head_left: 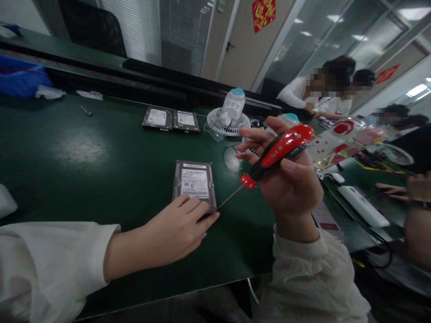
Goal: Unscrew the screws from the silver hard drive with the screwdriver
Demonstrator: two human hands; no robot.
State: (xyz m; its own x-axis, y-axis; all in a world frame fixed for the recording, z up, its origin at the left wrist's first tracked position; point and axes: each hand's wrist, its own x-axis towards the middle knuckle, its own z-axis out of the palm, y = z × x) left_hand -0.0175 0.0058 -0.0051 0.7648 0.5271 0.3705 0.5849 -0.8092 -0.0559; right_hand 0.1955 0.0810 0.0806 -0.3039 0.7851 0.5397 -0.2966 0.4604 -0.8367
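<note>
A hard drive (194, 181) with a white label lies label up on the green table, its near edge under my left hand (188, 222). The fingers of that hand bend over this edge and hold the drive, with one fingertip beside the near right corner. In my right hand (286, 179) is a screwdriver (279, 152) with a red and black handle, tilted so its shaft points down to the left. Its tip meets the drive's near right corner; whether it sits in a screw is too small to tell.
Farther back on the green table (128, 179) lie two more hard drives (170, 119) side by side. A white fan (232, 112) stands behind my right hand. To the right are a white power strip (363, 206), cables and a co-worker's arm (417, 220). A blue bag (22, 76) sits back left.
</note>
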